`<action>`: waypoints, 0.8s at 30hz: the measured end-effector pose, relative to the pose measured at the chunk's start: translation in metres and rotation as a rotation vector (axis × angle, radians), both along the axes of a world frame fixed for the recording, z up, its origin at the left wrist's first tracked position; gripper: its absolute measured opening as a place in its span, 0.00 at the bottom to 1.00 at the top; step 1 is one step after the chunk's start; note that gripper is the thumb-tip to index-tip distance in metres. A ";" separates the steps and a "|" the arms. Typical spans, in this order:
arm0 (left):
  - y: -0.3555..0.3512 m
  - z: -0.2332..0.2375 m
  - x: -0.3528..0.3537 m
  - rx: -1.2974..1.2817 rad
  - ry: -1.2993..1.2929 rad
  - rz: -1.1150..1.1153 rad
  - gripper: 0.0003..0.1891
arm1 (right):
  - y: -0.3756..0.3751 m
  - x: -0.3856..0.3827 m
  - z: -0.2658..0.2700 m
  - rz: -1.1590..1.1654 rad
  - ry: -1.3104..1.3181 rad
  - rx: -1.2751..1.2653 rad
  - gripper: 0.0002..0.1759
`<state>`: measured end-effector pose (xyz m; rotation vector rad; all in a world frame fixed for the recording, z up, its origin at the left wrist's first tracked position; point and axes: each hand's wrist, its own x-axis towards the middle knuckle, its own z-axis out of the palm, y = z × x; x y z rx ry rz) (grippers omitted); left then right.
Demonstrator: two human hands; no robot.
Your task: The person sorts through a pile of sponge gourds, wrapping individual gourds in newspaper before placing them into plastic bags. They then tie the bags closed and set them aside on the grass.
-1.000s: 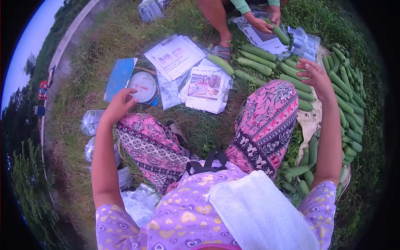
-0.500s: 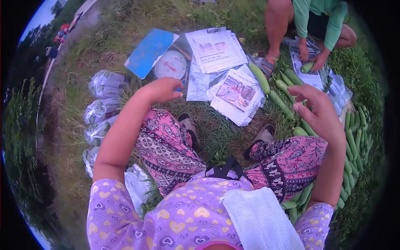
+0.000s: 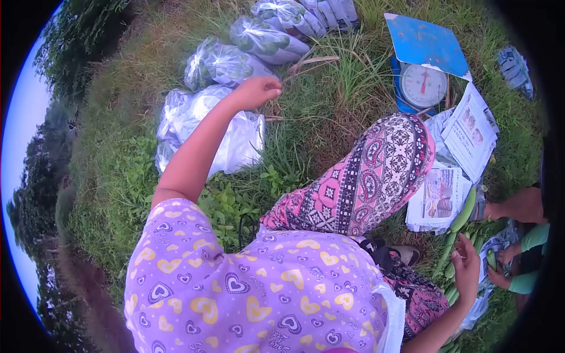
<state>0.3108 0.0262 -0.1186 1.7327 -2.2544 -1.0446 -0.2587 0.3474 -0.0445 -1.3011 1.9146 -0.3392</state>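
Note:
My left hand [image 3: 257, 92] is held out over the grass, its fingers loosely bent with nothing seen in them. It is nearest to a bundle of clear plastic bags [image 3: 244, 141] and a filled bag of green vegetables [image 3: 226, 62]. Lower on the right, my right hand [image 3: 466, 267] is raised with its fingers apart and holds nothing. Close beside it lie long green cucumber-like vegetables [image 3: 445, 253], partly hidden by my hand and arm. One larger green vegetable [image 3: 465, 210] rests against the stacked newspaper sheets [image 3: 436, 203].
A blue-topped dial scale [image 3: 424, 85] stands on the grass at the upper right. More filled bags [image 3: 288, 15] line the top. At the right edge, a co-worker's hands [image 3: 503, 267] hold a green vegetable over newspaper and plastic. My patterned trouser leg [image 3: 365, 176] crosses the middle.
The view has swung to the left, bringing the filled bags and plastic bundle closer to the middle. My left hand now reaches toward them. The scale, newspapers and co-worker appear farther right.

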 end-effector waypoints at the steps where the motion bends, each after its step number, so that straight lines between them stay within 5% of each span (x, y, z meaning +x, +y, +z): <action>1: 0.012 -0.019 0.028 0.029 -0.036 0.027 0.18 | -0.002 0.001 -0.002 0.009 -0.019 0.013 0.26; 7: 0.049 -0.093 0.088 -0.082 -0.245 0.200 0.13 | -0.009 0.003 -0.011 0.061 0.030 0.110 0.26; 9: 0.047 -0.094 0.097 -0.269 -0.263 0.244 0.13 | -0.011 0.005 -0.014 0.063 0.033 0.105 0.26; 13: 0.046 -0.070 0.106 -0.153 -0.269 0.341 0.15 | -0.011 0.007 -0.012 0.030 -0.012 0.086 0.27; 19: 0.047 -0.047 0.128 -0.121 -0.748 0.477 0.28 | -0.007 -0.006 -0.013 0.007 -0.019 0.052 0.27; 24: 0.048 -0.073 0.120 -0.114 -0.786 0.659 0.48 | -0.006 -0.012 -0.015 0.023 0.035 0.067 0.26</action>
